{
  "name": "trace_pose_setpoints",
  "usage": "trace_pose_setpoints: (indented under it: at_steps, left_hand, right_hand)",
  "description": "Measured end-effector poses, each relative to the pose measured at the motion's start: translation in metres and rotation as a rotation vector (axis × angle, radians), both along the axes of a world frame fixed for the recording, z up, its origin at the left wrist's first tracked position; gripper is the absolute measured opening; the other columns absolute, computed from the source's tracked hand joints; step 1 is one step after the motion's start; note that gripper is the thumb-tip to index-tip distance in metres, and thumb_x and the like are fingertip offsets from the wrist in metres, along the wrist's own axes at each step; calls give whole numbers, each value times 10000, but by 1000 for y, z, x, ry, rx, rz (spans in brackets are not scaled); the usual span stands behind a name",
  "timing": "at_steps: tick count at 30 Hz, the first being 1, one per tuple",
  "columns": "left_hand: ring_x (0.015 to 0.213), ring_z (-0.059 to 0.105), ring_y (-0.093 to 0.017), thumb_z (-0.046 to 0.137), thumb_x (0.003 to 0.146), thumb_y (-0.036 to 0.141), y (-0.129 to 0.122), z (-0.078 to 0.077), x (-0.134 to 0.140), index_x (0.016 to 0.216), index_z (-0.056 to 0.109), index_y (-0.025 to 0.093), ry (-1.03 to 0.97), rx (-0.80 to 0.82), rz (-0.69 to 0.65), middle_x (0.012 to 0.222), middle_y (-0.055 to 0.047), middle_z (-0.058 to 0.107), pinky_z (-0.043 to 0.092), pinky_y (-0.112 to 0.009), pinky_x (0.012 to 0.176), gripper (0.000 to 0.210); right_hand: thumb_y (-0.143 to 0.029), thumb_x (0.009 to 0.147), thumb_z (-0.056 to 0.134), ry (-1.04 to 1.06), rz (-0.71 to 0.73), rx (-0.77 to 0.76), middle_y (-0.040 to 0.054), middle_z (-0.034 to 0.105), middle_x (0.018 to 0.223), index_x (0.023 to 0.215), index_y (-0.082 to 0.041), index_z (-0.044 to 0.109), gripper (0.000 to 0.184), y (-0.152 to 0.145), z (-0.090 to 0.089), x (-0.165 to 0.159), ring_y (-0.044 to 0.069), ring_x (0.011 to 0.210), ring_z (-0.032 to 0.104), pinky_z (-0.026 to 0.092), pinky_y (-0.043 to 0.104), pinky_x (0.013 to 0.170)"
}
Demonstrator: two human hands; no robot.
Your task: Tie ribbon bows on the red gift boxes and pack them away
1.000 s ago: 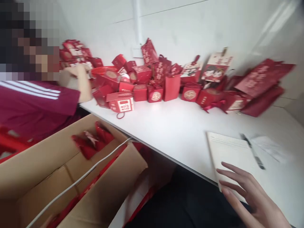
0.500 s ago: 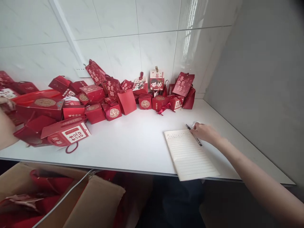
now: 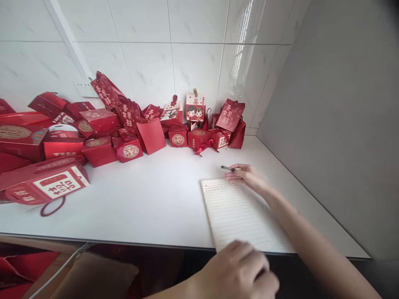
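Note:
My right hand [image 3: 247, 177] is closed on a dark pen [image 3: 227, 168], its fingers just past the top right corner of the lined notebook [image 3: 232, 216]. A few rows of handwriting run along the top of the notebook's page; the lines below are blank. My left hand [image 3: 241, 272] is over the notebook's near end at the table's front edge. Its fingers look curled but are blurred by motion, and whether anything is in them is hidden.
Red gift boxes [image 3: 129, 151] with gold and white prints crowd the table [image 3: 149, 199] along the tiled wall and at the left. A grey panel [image 3: 327, 124] bounds the right side. Below the front edge stands a cardboard box [image 3: 96, 272] with red items and a white cable.
My left hand has come from the red boxes at far left to the notebook's near end. My right hand has lifted the pen off the page. The view has shifted right.

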State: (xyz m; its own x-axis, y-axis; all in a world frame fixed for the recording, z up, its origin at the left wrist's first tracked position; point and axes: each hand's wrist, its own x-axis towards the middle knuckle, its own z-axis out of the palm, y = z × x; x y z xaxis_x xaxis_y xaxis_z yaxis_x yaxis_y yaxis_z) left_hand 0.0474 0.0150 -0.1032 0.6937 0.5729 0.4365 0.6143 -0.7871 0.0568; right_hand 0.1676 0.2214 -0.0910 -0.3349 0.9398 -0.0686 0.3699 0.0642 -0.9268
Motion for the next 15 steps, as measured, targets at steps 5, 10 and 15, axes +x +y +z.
trace_pose_setpoints:
  at_steps: [5, 10, 15]
  left_hand:
    - [1028, 514, -315, 455, 765, 674, 60, 4, 33, 1082, 566, 76, 168, -376, 160, 1018, -156, 575, 335, -605, 998, 686]
    - [1260, 323, -406, 408, 779, 688, 77, -15, 31, 1324, 413, 11, 259, -410, 179, 1324, -272, 424, 198, -706, 1022, 869]
    - [1233, 375, -366, 303, 851, 641, 80, -30, 20, 1357, 403, 52, 232, -233, 134, 1300, -230, 482, 293, -643, 997, 783]
  right_hand:
    - [-514, 667, 702, 509, -152, -122, -1, 650, 591, 786, -230, 389, 439, -10, -22, -8, 165, 626, 654, 505, 248, 595]
    - [-742, 735, 498, 552, -142, -61, -34, 547, 506, 779, -226, 421, 523, -14, -32, -20, 132, 460, 490, 405, 248, 489]
    - [-602, 820, 509, 337, -110, 87, -25, 484, 606, 717, -203, 493, 412, -15, -35, -22, 128, 547, 455, 376, 250, 505]
